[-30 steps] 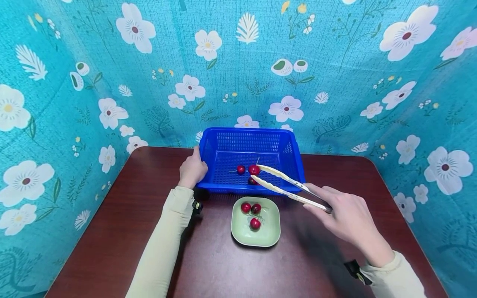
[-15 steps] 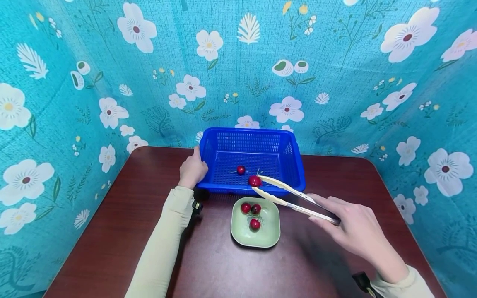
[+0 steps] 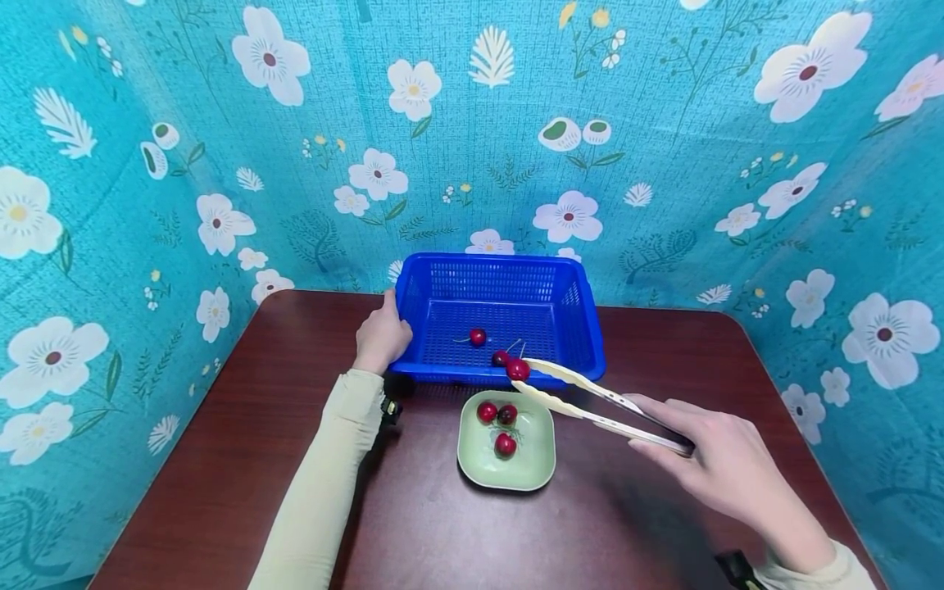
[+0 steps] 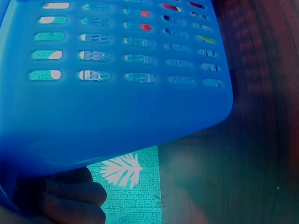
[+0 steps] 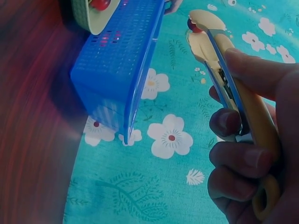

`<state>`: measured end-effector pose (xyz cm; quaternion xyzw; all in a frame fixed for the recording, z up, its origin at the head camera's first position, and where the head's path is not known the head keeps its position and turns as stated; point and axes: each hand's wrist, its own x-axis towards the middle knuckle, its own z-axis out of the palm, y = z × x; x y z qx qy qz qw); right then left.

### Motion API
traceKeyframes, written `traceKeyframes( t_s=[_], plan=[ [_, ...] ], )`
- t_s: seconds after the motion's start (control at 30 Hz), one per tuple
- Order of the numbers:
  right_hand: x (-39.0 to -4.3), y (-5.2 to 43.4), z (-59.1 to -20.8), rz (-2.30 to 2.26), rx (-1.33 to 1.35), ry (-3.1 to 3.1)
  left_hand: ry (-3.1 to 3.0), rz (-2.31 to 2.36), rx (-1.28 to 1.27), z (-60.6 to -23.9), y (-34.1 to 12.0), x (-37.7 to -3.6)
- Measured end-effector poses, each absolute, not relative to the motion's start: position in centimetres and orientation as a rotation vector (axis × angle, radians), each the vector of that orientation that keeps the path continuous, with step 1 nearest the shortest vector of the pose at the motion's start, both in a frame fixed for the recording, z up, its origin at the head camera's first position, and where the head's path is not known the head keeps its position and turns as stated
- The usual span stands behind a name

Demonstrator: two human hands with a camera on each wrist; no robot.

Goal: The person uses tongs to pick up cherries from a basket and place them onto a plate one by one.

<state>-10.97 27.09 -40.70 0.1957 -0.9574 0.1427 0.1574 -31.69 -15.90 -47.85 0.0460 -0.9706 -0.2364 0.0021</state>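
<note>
My right hand (image 3: 726,467) grips cream tongs (image 3: 590,400) that pinch a red cherry (image 3: 518,369) just above the front rim of the blue basket (image 3: 564,299). The right wrist view shows my fingers (image 5: 243,163) curled round the tongs (image 5: 219,70), with the cherry (image 5: 192,24) at their tips. Two more cherries (image 3: 478,336) (image 3: 501,357) lie in the basket. My left hand (image 3: 380,334) holds the basket's left front corner, its fingers (image 4: 70,196) under the basket wall (image 4: 117,84). A green plate (image 3: 538,467) in front of the basket carries three cherries (image 3: 487,410).
The dark brown table (image 3: 221,459) carries the basket at the back and the plate at the centre. A teal flowered curtain (image 3: 147,164) encloses the table at the back and both sides. Bare tabletop lies left and right of the plate.
The tongs have carried the cherry from inside the basket back toward me, to its front rim. My right hand has drawn back and to the right. The left hand has not moved.
</note>
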Motion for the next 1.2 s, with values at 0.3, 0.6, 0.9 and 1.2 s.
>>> traceKeyframes(
  t_s=[0.3,0.6,0.9,1.2],
  plan=[
    [-10.2,28.1,-40.9,0.431,0.566,-2.763,-3.044,-0.738,0.143,-47.8,-15.9,-31.6],
    [-9.8,28.2,-41.0,0.405,0.589,-2.812,-3.031,-0.738,0.139,-47.8,-15.9,-31.6],
    [-10.0,28.6,-41.2,0.415,0.577,-2.915,-3.034,-0.736,0.133,-47.9,-15.9,-31.6],
    [-10.5,29.0,-42.2,0.354,0.591,-2.936,-3.03,-0.735,0.154,-47.6,-15.7,-31.5]
  ],
)
